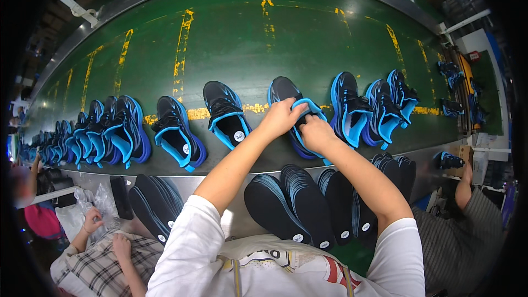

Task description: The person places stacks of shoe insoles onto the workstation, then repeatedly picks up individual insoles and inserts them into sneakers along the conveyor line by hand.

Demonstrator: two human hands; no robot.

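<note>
A black sneaker (285,89) with blue lining and a blue-to-purple sole lies on the green work surface in front of me, toe pointing away. My left hand (282,116) is closed on its upper, near the tongue and collar. My right hand (317,133) reaches into the shoe's opening with bent fingers; the tips are hidden inside, and so is anything they hold. Just to the left, another sneaker (223,104) shows a white round sticker inside its heel. Close by on the right stands one more sneaker (346,104).
Several more sneakers (127,126) line the near edge to the left, others (380,107) to the right. Stacked black insoles (275,203) with blue edges lie between me and the line, with another stack (157,201) further left. People sit at both sides; one person's hand (92,221) shows at left.
</note>
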